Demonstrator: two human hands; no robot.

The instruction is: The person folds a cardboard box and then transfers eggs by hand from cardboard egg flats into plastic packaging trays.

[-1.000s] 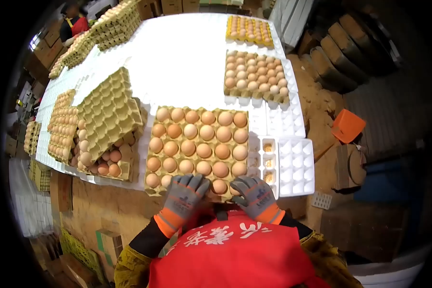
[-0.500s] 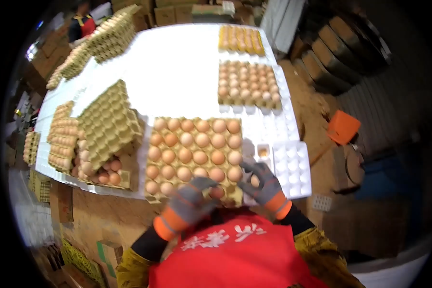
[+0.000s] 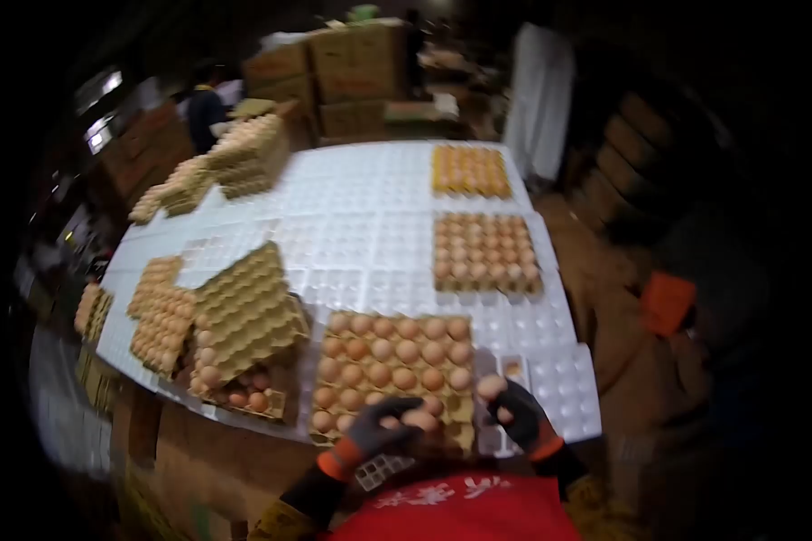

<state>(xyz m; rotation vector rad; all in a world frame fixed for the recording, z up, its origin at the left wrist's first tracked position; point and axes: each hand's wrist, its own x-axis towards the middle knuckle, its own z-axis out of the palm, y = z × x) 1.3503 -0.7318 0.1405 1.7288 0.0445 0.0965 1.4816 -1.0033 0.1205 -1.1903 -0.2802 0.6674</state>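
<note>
Head view: we see the white worktop point(image 3: 352, 194), then the egg tray point(image 3: 461, 417) at its near edge; our left hand point(image 3: 379, 431), over the tray's near side, and right hand point(image 3: 527, 420), beside it, grasp, respectively, one egg point(image 3: 419, 421) and two eggs point(image 3: 491, 388).

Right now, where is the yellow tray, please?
In the head view, the yellow tray is at the far right corner of the white table, just beyond another tray of eggs.

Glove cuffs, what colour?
Orange: both glove cuffs show it in the head view, the only one here.
</note>
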